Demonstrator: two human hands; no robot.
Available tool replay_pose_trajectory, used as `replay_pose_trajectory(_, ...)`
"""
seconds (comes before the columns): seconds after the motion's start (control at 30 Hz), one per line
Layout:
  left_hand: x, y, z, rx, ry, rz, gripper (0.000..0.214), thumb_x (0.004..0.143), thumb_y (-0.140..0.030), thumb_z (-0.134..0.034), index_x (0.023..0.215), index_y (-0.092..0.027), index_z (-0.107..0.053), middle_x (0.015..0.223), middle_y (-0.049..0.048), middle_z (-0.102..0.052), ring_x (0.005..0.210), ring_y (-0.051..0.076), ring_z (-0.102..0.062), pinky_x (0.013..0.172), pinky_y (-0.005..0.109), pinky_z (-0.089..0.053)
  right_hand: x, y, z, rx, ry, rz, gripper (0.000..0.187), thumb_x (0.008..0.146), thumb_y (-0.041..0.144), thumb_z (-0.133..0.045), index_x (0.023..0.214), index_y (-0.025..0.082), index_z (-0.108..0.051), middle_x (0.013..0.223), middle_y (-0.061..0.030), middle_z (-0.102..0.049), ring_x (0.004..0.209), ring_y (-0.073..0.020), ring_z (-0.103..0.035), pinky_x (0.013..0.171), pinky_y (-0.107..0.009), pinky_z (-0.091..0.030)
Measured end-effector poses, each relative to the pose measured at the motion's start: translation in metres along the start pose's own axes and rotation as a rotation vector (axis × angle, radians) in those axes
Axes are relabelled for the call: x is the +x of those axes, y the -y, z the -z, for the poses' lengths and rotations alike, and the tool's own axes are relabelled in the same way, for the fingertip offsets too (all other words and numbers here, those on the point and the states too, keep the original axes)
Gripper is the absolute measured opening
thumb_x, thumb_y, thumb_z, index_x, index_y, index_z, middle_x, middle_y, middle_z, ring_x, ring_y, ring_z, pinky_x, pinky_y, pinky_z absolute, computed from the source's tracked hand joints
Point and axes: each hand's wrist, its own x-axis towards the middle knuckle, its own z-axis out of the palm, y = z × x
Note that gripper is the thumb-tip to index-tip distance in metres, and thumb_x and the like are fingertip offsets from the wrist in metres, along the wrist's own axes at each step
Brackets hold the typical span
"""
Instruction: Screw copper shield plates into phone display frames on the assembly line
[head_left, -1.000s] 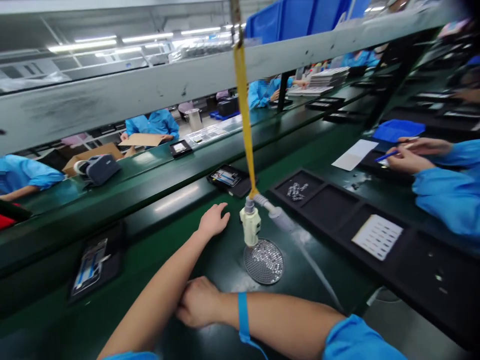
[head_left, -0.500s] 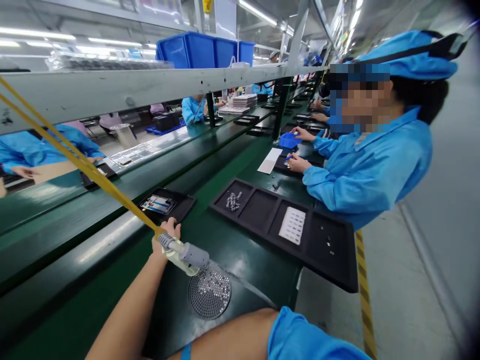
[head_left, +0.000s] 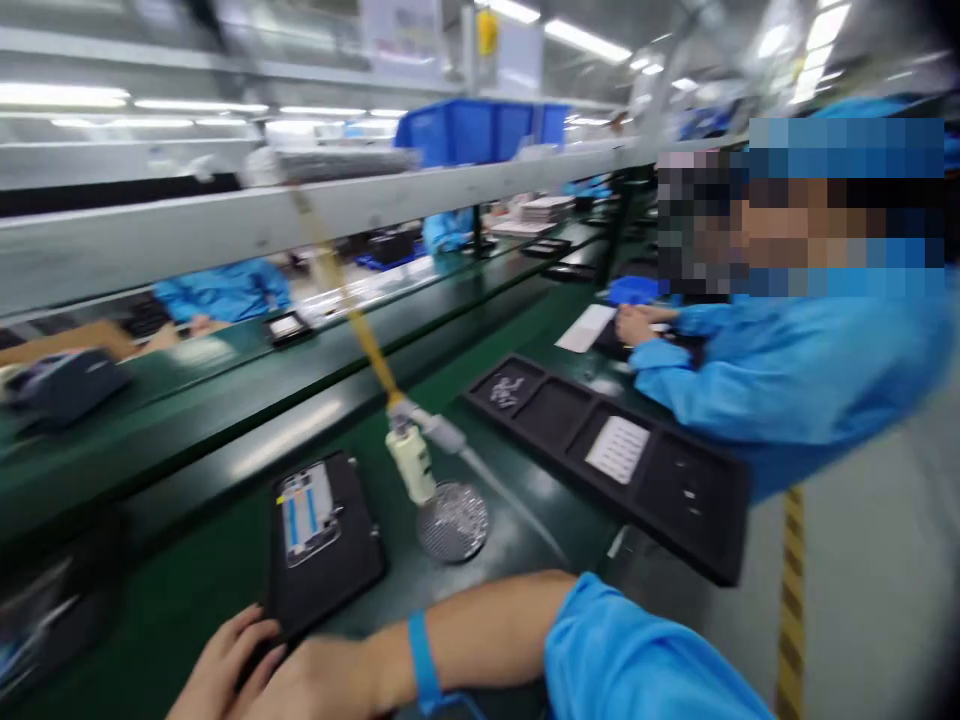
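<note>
A black tray (head_left: pixel 337 585) lies on the green bench in front of me, bearing a flat frame-like part (head_left: pixel 306 510) with blue strips. At its near left corner are the fingers of my left hand (head_left: pixel 225 665), bent against the edge and blurred. My right hand (head_left: pixel 319 680), below a blue wrist strap (head_left: pixel 424 665), is close beside the left one at the tray's near end; its fingers are hidden. Right of the tray hangs a cream tool (head_left: pixel 411 462) on a yellow cord, next to a round perforated plate (head_left: pixel 452 522) with small shiny bits.
A long black compartment tray (head_left: pixel 686 520) holds small metal parts and a white card (head_left: pixel 618 449). Beyond it a co-worker in blue (head_left: pixel 787 380) sits with both hands by a blue bin (head_left: pixel 634 290). A blurred dark tray (head_left: pixel 60 620) is at the far left.
The black tray has come nearer along the bench with my left hand. My right hand has entered the view beside it. The camera has turned left, and the tool now hangs more upright.
</note>
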Motion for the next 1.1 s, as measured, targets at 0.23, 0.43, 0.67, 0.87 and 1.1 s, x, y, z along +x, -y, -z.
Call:
replay_pose_trajectory(0.23, -0.159, -0.159, 0.031, 0.122, 0.167, 0.142, 0.016, 0.092, -0.03, -0.058, 0.093, -0.029, -0.074, 0.162, 0.0029, -0.041, 0.151, 0.035, -0.034, 0.111, 0.054, -0.049, -0.021, -0.001, 0.018, 0.055, -0.323, -0.315, 0.027, 0.104, 0.025, -0.043, 0.096, 0.017, -0.067, 0.091, -0.0081, -0.07, 0.086, -0.0181, -0.065, 0.083, -0.03, -0.053)
replay_pose_trajectory(0.43, -0.214, -0.189, 0.034, 0.004, 0.282, 0.168, 0.009, 0.093, -0.027, -0.06, 0.095, -0.025, -0.069, 0.161, 0.0068, -0.041, 0.153, 0.036, -0.028, 0.112, 0.056, -0.048, -0.027, 0.006, -0.009, 0.07, -0.134, -0.233, 0.015, 0.1, 0.024, -0.055, 0.105, 0.015, -0.066, 0.109, -0.0114, -0.068, 0.099, -0.0242, -0.058, 0.091, -0.039, -0.05)
replay_pose_trajectory(0.67, -0.206, -0.187, 0.023, -0.084, 0.228, 0.202, 0.024, 0.089, -0.03, -0.068, 0.112, -0.024, -0.067, 0.155, 0.0122, -0.048, 0.153, 0.038, -0.029, 0.114, 0.058, -0.044, -0.005, 0.008, -0.019, -0.093, -0.009, -0.345, 0.016, 0.099, 0.023, -0.057, 0.11, 0.017, -0.066, 0.112, -0.0113, -0.066, 0.102, -0.0243, -0.058, 0.093, -0.038, -0.05)
replay_pose_trajectory(0.87, -0.212, -0.19, 0.014, -0.147, 0.161, 0.194, 0.043, 0.081, -0.045, -0.077, 0.115, -0.021, -0.068, 0.149, 0.0142, -0.054, 0.15, 0.039, -0.033, 0.119, 0.057, -0.037, -0.003, 0.001, -0.031, -0.127, -0.024, -0.401, 0.027, 0.101, 0.027, -0.046, 0.115, 0.016, -0.066, 0.098, -0.0097, -0.07, 0.086, -0.0216, -0.066, 0.074, -0.032, -0.051)
replay_pose_trajectory(1.1, -0.21, -0.189, 0.019, -0.308, -0.076, 0.172, 0.045, 0.086, -0.053, -0.072, 0.114, -0.018, -0.069, 0.14, 0.0153, -0.062, 0.137, 0.029, -0.054, 0.12, 0.042, -0.039, -0.006, -0.011, -0.042, -0.317, -0.028, -0.338, 0.033, 0.103, 0.035, -0.039, 0.098, 0.021, -0.069, 0.095, -0.0048, -0.071, 0.067, -0.0171, -0.065, 0.052, -0.028, -0.041)
